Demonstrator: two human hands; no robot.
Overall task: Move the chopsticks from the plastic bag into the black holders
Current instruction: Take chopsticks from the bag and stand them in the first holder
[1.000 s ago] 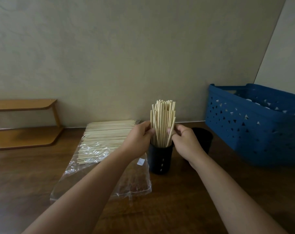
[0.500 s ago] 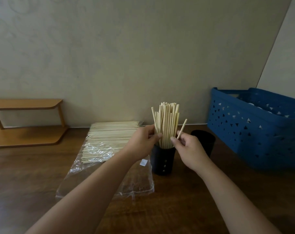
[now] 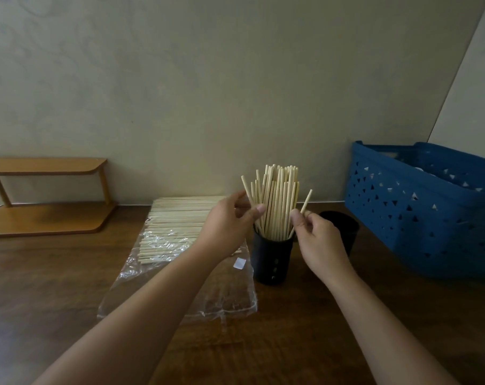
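The right hand (image 3: 317, 240) pinches one chopstick (image 3: 305, 202) between thumb and forefinger; its other fingers are curled. The stick tilts up and to the right out of the grip, its lower end running down into the holder (image 3: 271, 259) just left of and below that grip.

The left hand (image 3: 228, 226) sits on the other side of the bundle (image 3: 277, 201), thumb and fingertips loosely curled toward the leftmost sticks. Whether its grip has closed on any stick cannot be told; the fingers are near or touching them.

The bundle stands roughly upright in the holder, directly between the two grips, with a few sticks splayed left.

A second holder (image 3: 344, 232) stands behind the right hand, partly hidden by it; no sticks rise from it.

The bag (image 3: 180, 295) lies flat on the table (image 3: 55, 287) to the left of and below the left grip. The remaining chopsticks (image 3: 177, 226) lie in a flat row at its far end, partly covered by the left hand and wrist.

A blue basket (image 3: 424, 212) stands well right of the right grip. A wooden shelf (image 3: 47, 195) stands far left, against the wall.
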